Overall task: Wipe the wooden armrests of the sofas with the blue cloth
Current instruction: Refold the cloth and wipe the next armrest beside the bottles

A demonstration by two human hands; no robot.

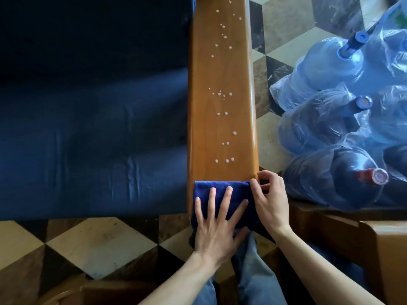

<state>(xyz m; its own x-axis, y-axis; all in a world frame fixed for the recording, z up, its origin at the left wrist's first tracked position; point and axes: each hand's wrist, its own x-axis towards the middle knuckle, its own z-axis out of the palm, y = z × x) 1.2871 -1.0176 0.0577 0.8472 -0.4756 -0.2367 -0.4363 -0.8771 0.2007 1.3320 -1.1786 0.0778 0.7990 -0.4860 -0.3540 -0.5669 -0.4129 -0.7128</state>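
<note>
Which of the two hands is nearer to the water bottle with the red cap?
Right. The right hand pinches the right edge of the folded blue cloth, beside the red-capped water bottle. The left hand presses flat on the cloth, farther away.

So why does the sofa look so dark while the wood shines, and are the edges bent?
Head view: the sofa cushion sits in deep shadow; the wooden armrest shows glare along its right edge; the wide-angle lens bows the armrest's sides and floor tiles; the plastic-wrapped water bottles look slightly soft.
</note>
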